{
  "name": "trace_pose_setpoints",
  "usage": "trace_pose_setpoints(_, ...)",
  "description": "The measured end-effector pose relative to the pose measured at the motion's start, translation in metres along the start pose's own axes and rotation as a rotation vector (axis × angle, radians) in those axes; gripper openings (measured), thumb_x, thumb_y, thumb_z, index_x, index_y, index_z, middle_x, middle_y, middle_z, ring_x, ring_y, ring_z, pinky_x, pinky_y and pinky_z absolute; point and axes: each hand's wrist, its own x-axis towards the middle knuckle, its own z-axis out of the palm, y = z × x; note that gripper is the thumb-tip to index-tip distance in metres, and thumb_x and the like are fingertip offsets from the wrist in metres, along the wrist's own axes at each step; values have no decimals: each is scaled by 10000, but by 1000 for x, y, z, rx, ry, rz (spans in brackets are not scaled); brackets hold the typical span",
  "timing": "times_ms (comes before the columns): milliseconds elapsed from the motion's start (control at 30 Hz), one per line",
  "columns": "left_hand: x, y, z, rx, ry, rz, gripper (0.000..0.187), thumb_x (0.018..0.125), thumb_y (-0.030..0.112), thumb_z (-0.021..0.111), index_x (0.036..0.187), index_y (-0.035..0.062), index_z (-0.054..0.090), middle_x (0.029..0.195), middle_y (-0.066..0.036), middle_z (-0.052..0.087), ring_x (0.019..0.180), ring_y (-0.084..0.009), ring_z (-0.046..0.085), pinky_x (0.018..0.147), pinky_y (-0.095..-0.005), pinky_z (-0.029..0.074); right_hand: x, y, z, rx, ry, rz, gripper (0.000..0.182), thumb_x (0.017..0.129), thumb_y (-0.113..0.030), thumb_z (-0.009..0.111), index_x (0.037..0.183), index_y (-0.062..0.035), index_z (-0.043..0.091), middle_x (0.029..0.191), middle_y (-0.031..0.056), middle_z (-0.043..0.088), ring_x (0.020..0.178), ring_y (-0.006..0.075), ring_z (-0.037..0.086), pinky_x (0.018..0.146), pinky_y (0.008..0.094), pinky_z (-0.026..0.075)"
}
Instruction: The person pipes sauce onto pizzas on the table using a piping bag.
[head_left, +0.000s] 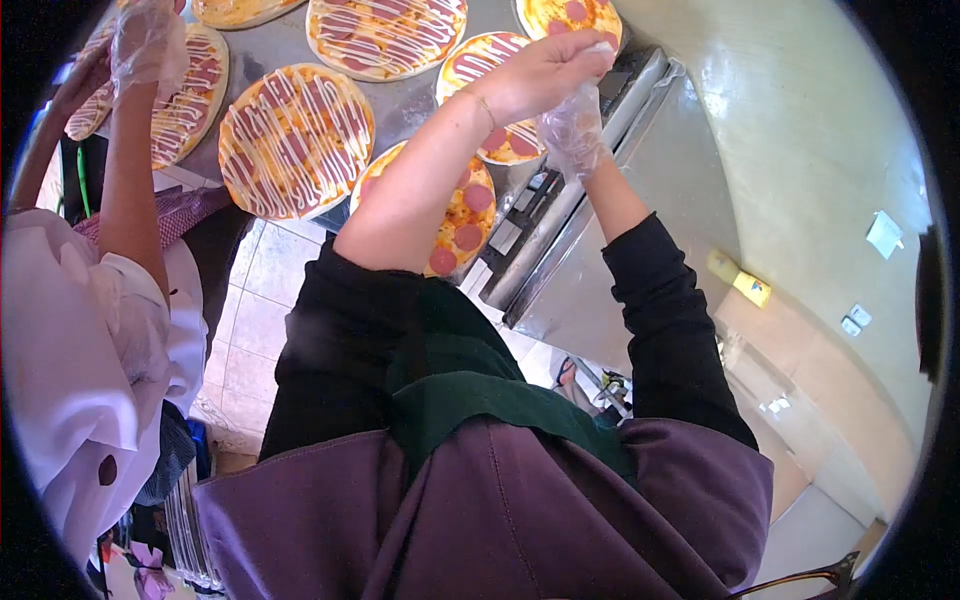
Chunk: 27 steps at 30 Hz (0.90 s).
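My bare left hand (560,70) reaches across in front of me, its fingers closed around the far end of my right hand (572,135). A clear plastic glove (580,150) covers my right hand, loose and wrinkled towards the wrist. A small whitish bit shows at my left fingertips, seemingly part of the glove. My right fingers are hidden behind the left hand. Under my arms lie a pizza with sausage slices (468,215) and a pizza with white sauce stripes (485,60), both partly covered.
More striped pizzas (297,140) lie on the metal table (270,45). At the left a co-worker in white (90,350) reaches over pizzas with a gloved hand (145,45). A metal-edged counter unit (590,170) stands at the right, beside the wall (820,130).
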Motion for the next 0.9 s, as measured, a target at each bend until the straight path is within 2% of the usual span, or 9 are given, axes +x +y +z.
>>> trace_pose_setpoints(167, -5, 33, -37, -53, 40, 9, 335, 963, 284, 471, 1186, 39, 517, 949, 21, 545, 885, -50, 493, 783, -204, 415, 34, -41, 37, 697, 41, 113, 230, 780, -49, 612, 1003, -30, 556, 872, 41, 592, 788, 146, 560, 713, 282, 469)
trace_pose_setpoints(367, -13, 45, -56, -12, 8, 31, 276, 982, 255, 434, 1107, 24, 518, 895, 42, 486, 846, -38, 445, 756, -190, 392, 40, -56, 44, 414, 33, -155, 150, 756, -33, 622, 897, -44, 570, 756, 25, 589, 708, 137, 574, 645, 296, 472)
trace_pose_setpoints(433, -14, 28, -43, -34, -41, -163, 414, 943, 318, 505, 1262, 54, 504, 1047, 5, 586, 943, -55, 522, 822, -211, 425, 27, -40, 35, 348, 43, -177, 182, 761, -35, 624, 932, -43, 563, 792, 41, 594, 745, 135, 581, 662, 295, 473)
trace_pose_setpoints(500, -11, 7, -21, 16, -6, -78, 421, 944, 321, 503, 1263, 46, 499, 1040, 8, 586, 940, -54, 521, 820, -210, 425, 6, -39, 18, 1011, 70, 363, 262, 780, -36, 623, 1026, -37, 532, 895, 56, 592, 834, 137, 580, 722, 293, 476)
trace_pose_setpoints(533, -9, 5, -13, 75, 27, 0, 429, 945, 323, 500, 1265, 39, 495, 1033, 10, 586, 937, -53, 520, 818, -209, 425, 2, -35, 11, 1004, 69, 365, 262, 780, -36, 623, 1026, -37, 532, 895, 56, 592, 834, 137, 580, 722, 293, 476)
trace_pose_setpoints(600, -6, 3, -10, 31, -71, -34, 433, 945, 323, 500, 1263, 29, 492, 1033, 10, 587, 933, -47, 518, 816, -202, 424, -4, -26, 2, -352, 57, -174, 317, 801, -25, 610, 1097, -29, 498, 978, 52, 578, 892, 145, 567, 781, 289, 473)
trace_pose_setpoints(733, -12, 13, -22, 45, -33, -35, 407, 944, 321, 502, 1239, 40, 509, 1015, 7, 592, 927, -41, 518, 808, -201, 427, 6, -30, 17, -76, 87, -229, 297, 803, -41, 612, 1083, -39, 512, 961, 40, 580, 891, 157, 572, 773, 294, 477)
trace_pose_setpoints(800, -16, 25, -38, 53, -2, -45, 394, 944, 318, 503, 1227, 43, 517, 1008, 7, 595, 921, -39, 519, 804, -201, 429, 19, -41, 34, 811, -8, 161, 266, 817, -76, 607, 1067, -47, 520, 947, 41, 584, 875, 157, 577, 744, 297, 482)
trace_pose_setpoints(900, -16, 46, -54, 28, -44, 35, 232, 986, 255, 423, 975, 39, 507, 838, 49, 436, 821, -39, 420, 739, -193, 381, 33, -61, 40, 10, -156, -67, 501, 843, -111, 611, 1283, -27, 385, 1136, 55, 511, 1044, 163, 518, 881, 291, 449)
